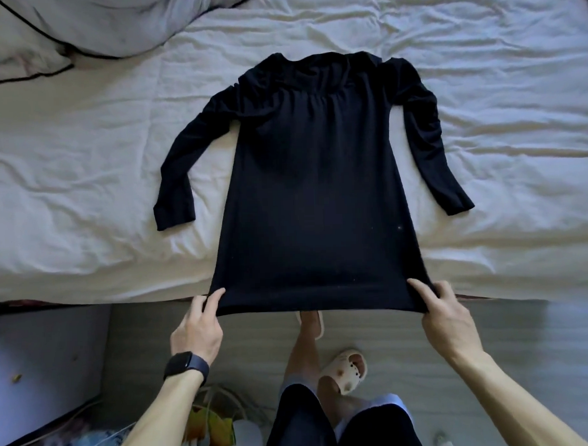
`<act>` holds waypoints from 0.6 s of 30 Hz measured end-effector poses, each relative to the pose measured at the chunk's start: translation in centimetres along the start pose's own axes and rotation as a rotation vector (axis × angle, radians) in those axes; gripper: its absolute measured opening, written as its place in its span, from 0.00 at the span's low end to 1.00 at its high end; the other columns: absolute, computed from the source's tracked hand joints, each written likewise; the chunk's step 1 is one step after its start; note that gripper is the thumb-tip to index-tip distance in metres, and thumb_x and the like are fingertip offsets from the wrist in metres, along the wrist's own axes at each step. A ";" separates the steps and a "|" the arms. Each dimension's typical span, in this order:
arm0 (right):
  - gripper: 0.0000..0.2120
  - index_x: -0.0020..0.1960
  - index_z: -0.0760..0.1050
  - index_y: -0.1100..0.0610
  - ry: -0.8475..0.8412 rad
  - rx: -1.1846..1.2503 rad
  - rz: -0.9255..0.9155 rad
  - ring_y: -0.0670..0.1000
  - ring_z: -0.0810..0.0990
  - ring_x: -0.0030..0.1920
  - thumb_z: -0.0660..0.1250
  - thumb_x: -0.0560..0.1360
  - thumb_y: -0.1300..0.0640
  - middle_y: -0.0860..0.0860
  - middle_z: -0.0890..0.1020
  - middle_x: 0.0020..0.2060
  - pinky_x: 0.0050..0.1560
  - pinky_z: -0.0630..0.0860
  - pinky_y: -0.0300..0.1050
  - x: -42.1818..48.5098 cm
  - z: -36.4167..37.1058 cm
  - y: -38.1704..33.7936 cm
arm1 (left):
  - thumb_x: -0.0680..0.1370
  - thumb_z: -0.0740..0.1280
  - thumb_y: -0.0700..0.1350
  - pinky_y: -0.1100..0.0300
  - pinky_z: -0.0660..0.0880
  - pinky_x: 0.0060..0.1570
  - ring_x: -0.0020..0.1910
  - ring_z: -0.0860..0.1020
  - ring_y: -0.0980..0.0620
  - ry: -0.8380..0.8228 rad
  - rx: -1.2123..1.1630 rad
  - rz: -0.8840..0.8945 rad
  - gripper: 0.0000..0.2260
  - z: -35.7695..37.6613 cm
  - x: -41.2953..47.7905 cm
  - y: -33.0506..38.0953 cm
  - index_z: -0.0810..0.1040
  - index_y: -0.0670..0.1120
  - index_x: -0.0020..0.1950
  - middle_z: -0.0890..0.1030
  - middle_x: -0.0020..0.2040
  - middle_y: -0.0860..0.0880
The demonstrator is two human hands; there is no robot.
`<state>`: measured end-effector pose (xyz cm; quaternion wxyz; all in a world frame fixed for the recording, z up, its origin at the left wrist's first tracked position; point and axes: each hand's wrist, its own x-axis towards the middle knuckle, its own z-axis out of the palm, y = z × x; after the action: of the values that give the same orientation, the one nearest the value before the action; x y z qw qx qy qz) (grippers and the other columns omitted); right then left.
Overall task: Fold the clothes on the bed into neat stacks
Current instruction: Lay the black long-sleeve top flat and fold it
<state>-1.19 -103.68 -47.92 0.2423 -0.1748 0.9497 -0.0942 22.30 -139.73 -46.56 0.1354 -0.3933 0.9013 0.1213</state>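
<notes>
The black long-sleeved dress [313,195] is matt, smooth knit cloth; the white bed sheet [83,156], creased woven cloth. The smartwatch [184,364] has a matt, rubbery-looking strap. The 2 slippers [345,371] look like matt cream foam plastic; the floor [490,336] shows pale wood grain.

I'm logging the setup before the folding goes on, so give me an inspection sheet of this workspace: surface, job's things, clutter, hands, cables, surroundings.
Surface: bed with a wrinkled white sheet.
Job's things: black long-sleeved garment lying flat, sleeves spread to either side, hem at the bed's near edge.
Clutter: grey pillow at the bed's far left.
Hands: left hand pinches the hem's left corner; right hand pinches its right corner; smartwatch on the left wrist.
Cables: pale cord-like loops near the floor, too unclear to identify.
Surroundings: wood-look floor; cream slippers on the feet; blurred items at lower left.
</notes>
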 end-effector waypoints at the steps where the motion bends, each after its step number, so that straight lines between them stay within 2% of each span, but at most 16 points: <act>1: 0.35 0.77 0.67 0.46 -0.102 -0.057 0.013 0.65 0.78 0.46 0.61 0.74 0.69 0.54 0.70 0.62 0.41 0.69 0.49 -0.1 0.5 0.0 | 0.80 0.60 0.36 0.54 0.69 0.34 0.44 0.78 0.42 -0.081 0.072 0.000 0.26 0.6 -0.1 -0.1 0.69 0.55 0.75 0.73 0.62 0.47; 3: 0.33 0.81 0.58 0.44 -0.281 -0.110 0.040 0.63 0.78 0.53 0.56 0.78 0.64 0.53 0.67 0.65 0.45 0.72 0.48 0.2 1.3 -0.3 | 0.80 0.56 0.38 0.54 0.70 0.40 0.52 0.76 0.45 -0.285 0.217 0.000 0.29 1.3 0.4 0.1 0.58 0.58 0.80 0.68 0.65 0.49; 4: 0.32 0.82 0.54 0.44 -0.349 -0.129 0.044 0.62 0.77 0.56 0.56 0.80 0.60 0.54 0.66 0.67 0.49 0.74 0.49 0.7 1.3 -0.7 | 0.80 0.56 0.39 0.54 0.71 0.44 0.56 0.74 0.45 -0.375 0.259 -0.012 0.30 1.4 0.7 0.5 0.57 0.58 0.80 0.67 0.65 0.49; 5: 0.31 0.82 0.53 0.45 -0.411 -0.159 0.046 0.62 0.76 0.60 0.58 0.81 0.55 0.55 0.65 0.68 0.54 0.76 0.50 1.2 1.3 -1.1 | 0.79 0.56 0.40 0.53 0.72 0.49 0.60 0.73 0.45 -0.438 0.271 -0.031 0.29 1.4 1.2 1.0 0.58 0.58 0.79 0.66 0.66 0.49; 7: 0.30 0.80 0.57 0.45 -0.487 -0.239 0.065 0.62 0.72 0.64 0.61 0.79 0.48 0.56 0.63 0.70 0.60 0.76 0.52 2.1 0.9 -2.2 | 0.79 0.58 0.44 0.51 0.71 0.58 0.66 0.69 0.43 -0.469 0.244 -0.066 0.25 1.0 2.3 2.5 0.62 0.58 0.77 0.64 0.70 0.48; 9: 0.25 0.73 0.68 0.48 -0.360 -0.245 0.077 0.61 0.71 0.61 0.63 0.76 0.48 0.56 0.66 0.66 0.57 0.76 0.53 2.9 0.2 -3.6 | 0.79 0.60 0.46 0.49 0.69 0.64 0.70 0.66 0.42 -0.386 0.203 -0.054 0.24 0.2 4.0 4.8 0.63 0.56 0.76 0.61 0.75 0.47; 11: 0.18 0.63 0.76 0.55 -0.082 -0.156 0.003 0.61 0.72 0.56 0.66 0.75 0.49 0.56 0.72 0.59 0.52 0.77 0.53 4.3 -0.6 -5.4 | 0.79 0.62 0.47 0.48 0.65 0.68 0.74 0.63 0.43 -0.241 0.113 0.024 0.25 -0.7 6.5 7.8 0.64 0.54 0.77 0.59 0.78 0.47; 13: 0.16 0.59 0.80 0.58 0.146 -0.083 -0.109 0.62 0.75 0.56 0.70 0.75 0.50 0.58 0.76 0.58 0.51 0.77 0.55 6.8 -1.1 -7.6 | 0.79 0.63 0.50 0.46 0.61 0.73 0.77 0.60 0.44 -0.108 0.053 0.167 0.26 -1.2 9.8 11.0 0.64 0.53 0.78 0.59 0.80 0.47; 15: 0.19 0.64 0.80 0.57 0.246 -0.029 -0.185 0.63 0.74 0.65 0.71 0.76 0.50 0.59 0.77 0.66 0.59 0.76 0.58 10.4 -1.2 -9.9 | 0.80 0.62 0.54 0.43 0.56 0.76 0.79 0.56 0.44 -0.016 0.031 0.297 0.27 -1.0 13.7 14.0 0.62 0.54 0.79 0.58 0.81 0.47; 18: 0.27 0.77 0.69 0.50 0.226 -0.037 -0.227 0.58 0.60 0.79 0.65 0.80 0.44 0.56 0.66 0.78 0.75 0.63 0.61 16.5 -0.7 -12.4 | 0.80 0.58 0.60 0.39 0.49 0.76 0.81 0.49 0.45 0.030 0.057 0.429 0.29 0.1 20.2 17.8 0.57 0.58 0.80 0.53 0.82 0.48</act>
<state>-11.51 -121.27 -51.13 0.1187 -0.2734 0.9466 -0.1227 -4.08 -141.52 -51.53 0.1042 -0.1904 0.9692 0.1162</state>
